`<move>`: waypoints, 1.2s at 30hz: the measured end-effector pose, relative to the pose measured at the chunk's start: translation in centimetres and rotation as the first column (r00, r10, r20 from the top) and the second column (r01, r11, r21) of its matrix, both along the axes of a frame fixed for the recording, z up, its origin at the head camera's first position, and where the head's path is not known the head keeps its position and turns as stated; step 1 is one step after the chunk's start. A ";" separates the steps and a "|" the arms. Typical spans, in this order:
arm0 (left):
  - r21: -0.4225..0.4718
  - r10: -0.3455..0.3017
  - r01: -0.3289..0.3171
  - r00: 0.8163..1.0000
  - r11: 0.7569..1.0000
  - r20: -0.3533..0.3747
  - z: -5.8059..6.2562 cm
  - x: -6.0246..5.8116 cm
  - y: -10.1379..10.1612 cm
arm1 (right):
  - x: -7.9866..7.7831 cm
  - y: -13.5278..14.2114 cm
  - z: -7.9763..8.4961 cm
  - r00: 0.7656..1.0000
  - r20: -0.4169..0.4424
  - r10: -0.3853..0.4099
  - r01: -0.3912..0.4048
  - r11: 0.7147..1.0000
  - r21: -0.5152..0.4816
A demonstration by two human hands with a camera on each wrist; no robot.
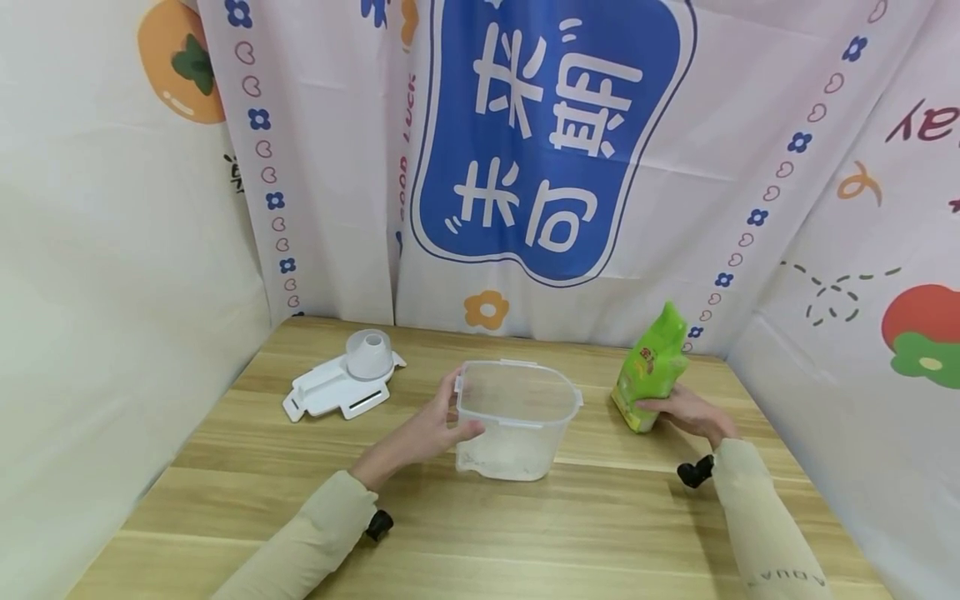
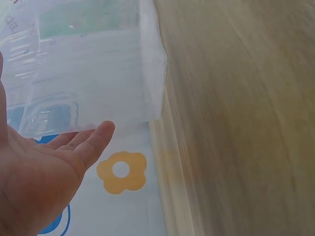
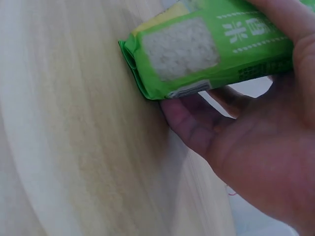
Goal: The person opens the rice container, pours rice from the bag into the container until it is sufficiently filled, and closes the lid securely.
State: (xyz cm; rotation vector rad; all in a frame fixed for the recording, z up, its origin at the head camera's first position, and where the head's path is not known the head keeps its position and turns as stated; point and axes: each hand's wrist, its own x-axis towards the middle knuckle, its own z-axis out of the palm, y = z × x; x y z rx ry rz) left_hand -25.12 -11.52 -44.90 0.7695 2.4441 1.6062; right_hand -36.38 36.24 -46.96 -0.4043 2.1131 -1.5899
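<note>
A clear plastic storage container (image 1: 517, 417) stands uncovered near the middle of the table. My left hand (image 1: 437, 423) is at its left side, the thumb over the front face and the fingers reaching toward the back. In the left wrist view those fingers (image 2: 96, 142) are extended along the container wall (image 2: 93, 78). Over on the right, my right hand (image 1: 686, 410) grips a green bag of rice (image 1: 651, 367) low down, thumb across its front. White grains show through the window of the bag (image 3: 179, 49) in the right wrist view.
A white lid (image 1: 330, 390) with side flaps lies at the back left of the wooden table (image 1: 525, 533), a translucent cup (image 1: 369, 357) on top of it. Printed cloth curtains (image 1: 337, 167) hang behind the table and along both sides.
</note>
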 end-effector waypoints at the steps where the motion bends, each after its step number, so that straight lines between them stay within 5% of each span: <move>1: 0.001 0.000 0.000 1.000 1.000 0.001 0.0 0.0 0.0 | 0.1 0.0 0.0 1.000 -0.012 0.011 -0.011 1.000 0.010; 13: -0.011 0.013 -0.013 1.000 1.000 -0.027 -0.5 -0.2 -0.1 | 1.8 -0.3 0.5 0.984 -0.162 0.070 -0.031 0.972 0.235; 26: -0.015 0.007 -0.007 1.000 1.000 -0.028 -0.5 -0.2 0.1 | 2.8 -2.1 -0.2 0.959 -0.282 -0.021 0.065 0.987 0.147; 36: -0.016 0.020 -0.020 1.000 1.000 -0.013 -0.5 -0.2 0.1 | 4.2 -2.3 0.4 0.964 -0.257 0.073 -0.006 0.967 0.253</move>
